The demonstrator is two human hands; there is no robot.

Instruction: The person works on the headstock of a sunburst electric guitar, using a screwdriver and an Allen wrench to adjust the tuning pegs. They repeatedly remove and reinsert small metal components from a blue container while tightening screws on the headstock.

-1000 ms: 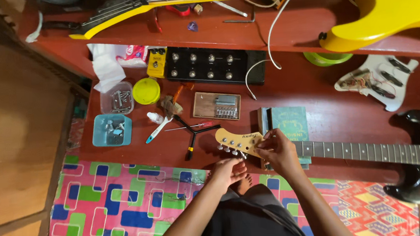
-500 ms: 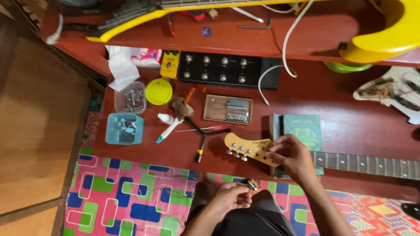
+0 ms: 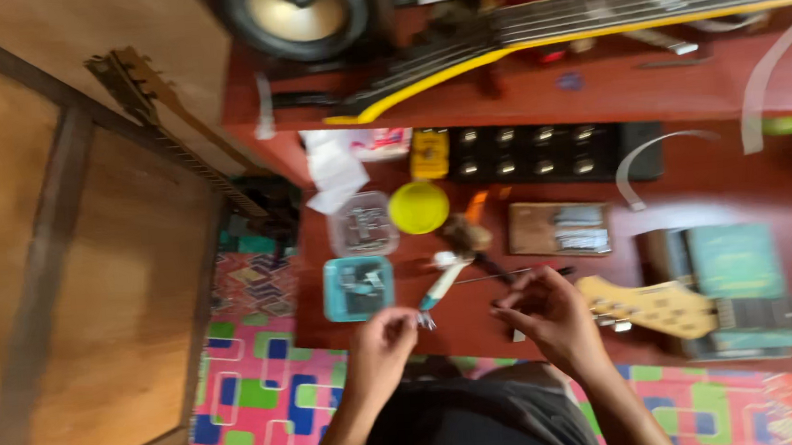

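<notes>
**Both hands pinch small metal bits over the red bench**

Left hand (image 3: 382,341) is up at the bench's near edge, fingertips (image 3: 405,318) drawn together in a pinch — and right at them sits a tiny metal part (image 3: 425,321), silvery, spiky-looking, too blurred to say more. It hangs just off the fingertips, touching them as far as the frame lets me tell. Right hand (image 3: 547,319) is beside it, fingers curled and pinched too, on something thin and dark at its fingertips (image 3: 506,310); what exactly, I cannot tell.

Just beyond the part lies a screwdriver (image 3: 443,285) with a teal and white handle, slanting toward the left hand. To the right hand's side — a pale wooden headstock (image 3: 652,306), glossy, with metal tuners along its lower edge, resting on the red bench (image 3: 696,199).

Further back: a square teal tray (image 3: 358,289) and a clear plastic tub (image 3: 362,223), both holding small hardware, and a round yellow lid (image 3: 418,207). A black pedalboard (image 3: 541,150) with rows of shiny knobs sits behind. Below the bench, a bright patchwork mat (image 3: 259,403).
</notes>
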